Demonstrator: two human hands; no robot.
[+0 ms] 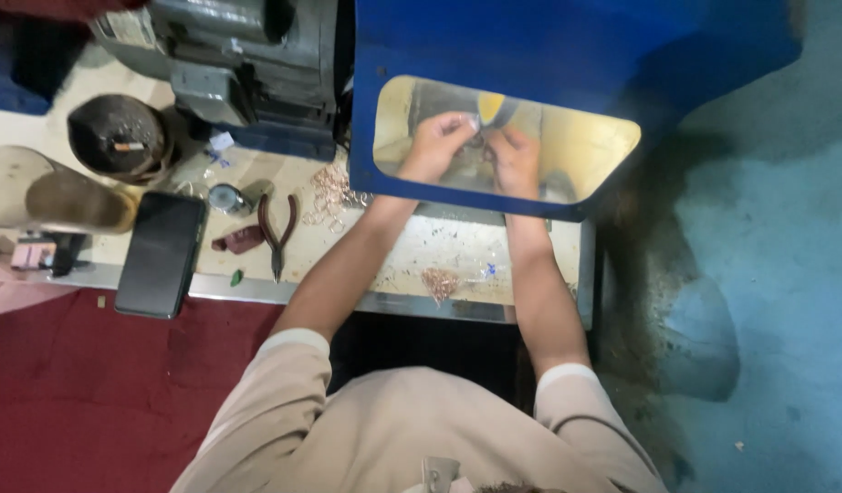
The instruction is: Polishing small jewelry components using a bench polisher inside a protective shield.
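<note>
Blue guard (567, 46): hoods both my grips, window cut so I can see in.
Surface (457, 246): below my wrists.
Left hand (436, 146): pinched shut on a small metal piece (476, 139).
Right hand (515, 160): closed alongside, steadying it.
Pliers (277, 233): well left, within reach.

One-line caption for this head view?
Both hands, left and right, work a small piece behind a blue guard; pliers and phone lie nearby.

small piece between hands (475, 151) blurred, unidentifiable
</note>
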